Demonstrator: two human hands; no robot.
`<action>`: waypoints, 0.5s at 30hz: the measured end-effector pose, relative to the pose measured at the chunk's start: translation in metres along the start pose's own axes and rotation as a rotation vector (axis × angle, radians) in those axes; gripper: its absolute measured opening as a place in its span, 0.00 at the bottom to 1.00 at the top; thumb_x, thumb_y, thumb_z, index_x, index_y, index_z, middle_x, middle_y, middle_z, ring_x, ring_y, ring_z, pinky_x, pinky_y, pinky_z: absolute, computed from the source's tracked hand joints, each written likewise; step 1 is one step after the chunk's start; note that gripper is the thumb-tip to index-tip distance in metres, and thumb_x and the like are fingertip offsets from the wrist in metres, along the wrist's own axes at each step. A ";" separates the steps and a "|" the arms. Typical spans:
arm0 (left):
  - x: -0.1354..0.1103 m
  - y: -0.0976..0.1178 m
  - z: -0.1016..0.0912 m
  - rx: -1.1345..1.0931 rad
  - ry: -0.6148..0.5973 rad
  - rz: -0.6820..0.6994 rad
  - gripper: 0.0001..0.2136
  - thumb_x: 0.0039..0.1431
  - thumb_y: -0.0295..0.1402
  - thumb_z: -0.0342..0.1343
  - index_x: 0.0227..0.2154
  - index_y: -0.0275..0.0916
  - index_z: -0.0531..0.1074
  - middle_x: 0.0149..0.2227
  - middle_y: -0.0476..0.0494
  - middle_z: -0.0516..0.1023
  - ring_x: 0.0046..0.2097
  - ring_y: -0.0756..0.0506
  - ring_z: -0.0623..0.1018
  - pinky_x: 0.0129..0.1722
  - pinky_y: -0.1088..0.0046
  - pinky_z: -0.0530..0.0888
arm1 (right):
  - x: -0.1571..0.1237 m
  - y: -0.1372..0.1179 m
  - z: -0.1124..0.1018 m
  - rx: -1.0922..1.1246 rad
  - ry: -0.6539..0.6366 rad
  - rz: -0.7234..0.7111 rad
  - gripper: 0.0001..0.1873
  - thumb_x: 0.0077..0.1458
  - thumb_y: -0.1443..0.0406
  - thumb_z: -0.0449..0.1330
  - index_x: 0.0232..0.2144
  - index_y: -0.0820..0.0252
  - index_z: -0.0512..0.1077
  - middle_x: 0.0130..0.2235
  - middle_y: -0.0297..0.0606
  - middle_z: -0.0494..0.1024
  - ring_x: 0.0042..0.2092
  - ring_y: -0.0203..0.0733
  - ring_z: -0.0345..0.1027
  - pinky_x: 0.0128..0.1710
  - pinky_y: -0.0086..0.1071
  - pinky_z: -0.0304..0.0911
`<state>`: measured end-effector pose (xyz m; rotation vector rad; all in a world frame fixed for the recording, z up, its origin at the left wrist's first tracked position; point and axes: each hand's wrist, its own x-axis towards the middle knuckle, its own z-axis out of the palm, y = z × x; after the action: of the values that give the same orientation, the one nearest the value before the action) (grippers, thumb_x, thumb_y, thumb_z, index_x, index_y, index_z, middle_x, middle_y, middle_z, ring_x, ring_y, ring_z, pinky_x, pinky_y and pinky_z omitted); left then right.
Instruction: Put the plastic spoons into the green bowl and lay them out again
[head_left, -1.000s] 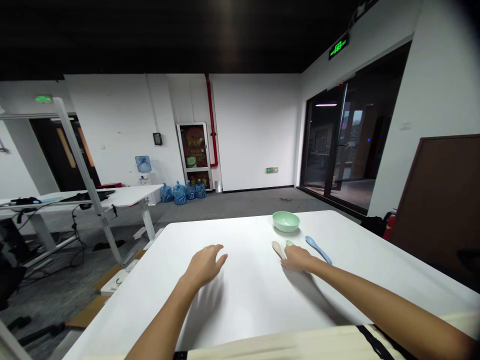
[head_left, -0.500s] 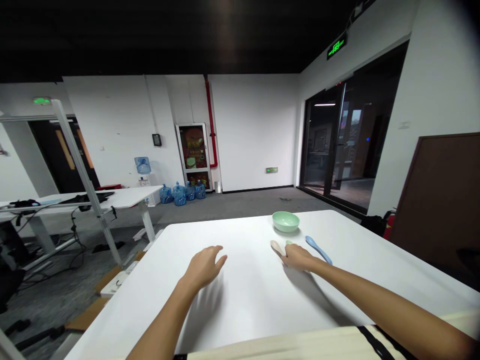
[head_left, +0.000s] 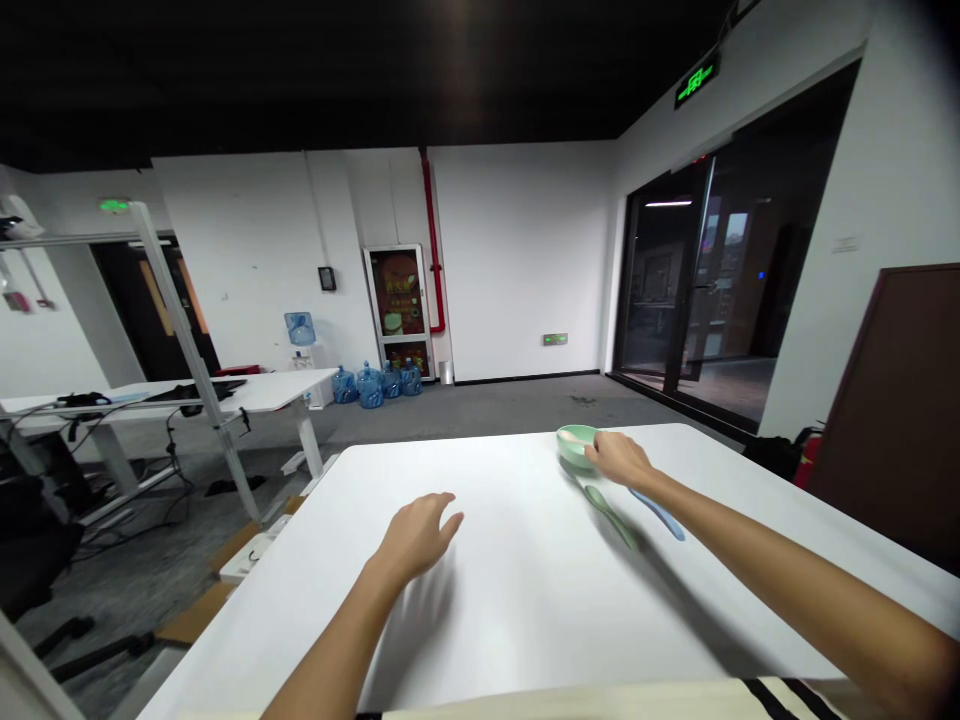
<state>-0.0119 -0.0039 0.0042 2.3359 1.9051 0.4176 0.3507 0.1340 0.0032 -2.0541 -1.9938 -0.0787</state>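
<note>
My right hand (head_left: 621,458) is closed around the handle of a beige spoon (head_left: 570,438), whose head is at the inside of a green bowl (head_left: 576,461). The bowl stands upright near the table's far edge. Below my right hand a green spoon (head_left: 611,516) lies on the white table (head_left: 510,600). Just right of it lies a blue spoon (head_left: 661,517), its upper end hidden behind my right hand and wrist. On the left, my left hand (head_left: 416,535) hovers over the table, holding nothing, thumb and fingers apart.
Behind the table, several blue water bottles (head_left: 369,386) stand on the floor by the wall. A second white table (head_left: 277,392) with a metal post (head_left: 180,330) is at the left. A dark board (head_left: 892,400) rises at the right.
My right hand has lifted the beige spoon off the table and carried it forward to the bowl. The green spoon is now uncovered. My left hand stays nearly where it was.
</note>
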 end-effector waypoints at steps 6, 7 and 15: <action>0.003 -0.001 0.001 -0.004 0.007 -0.010 0.24 0.64 0.48 0.42 0.57 0.43 0.68 0.58 0.42 0.73 0.58 0.39 0.72 0.55 0.61 0.67 | 0.045 0.018 0.015 0.001 0.001 0.125 0.19 0.56 0.59 0.51 0.38 0.63 0.77 0.42 0.55 0.79 0.43 0.54 0.73 0.36 0.37 0.62; 0.004 -0.001 0.001 -0.006 0.006 -0.014 0.24 0.64 0.48 0.42 0.57 0.43 0.68 0.58 0.42 0.74 0.58 0.39 0.72 0.55 0.61 0.67 | 0.051 0.021 0.020 0.007 -0.008 0.138 0.19 0.56 0.59 0.52 0.38 0.63 0.78 0.42 0.55 0.79 0.44 0.54 0.73 0.36 0.37 0.62; 0.011 -0.002 0.002 -0.008 -0.005 -0.030 0.25 0.64 0.48 0.42 0.57 0.43 0.68 0.58 0.43 0.73 0.58 0.39 0.71 0.56 0.61 0.66 | 0.074 0.033 0.051 0.046 -0.033 0.200 0.19 0.53 0.56 0.55 0.38 0.63 0.78 0.44 0.55 0.78 0.44 0.55 0.73 0.36 0.38 0.63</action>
<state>-0.0111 0.0073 0.0040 2.2987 1.9298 0.4160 0.3790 0.2177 -0.0338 -2.2258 -1.7791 0.0418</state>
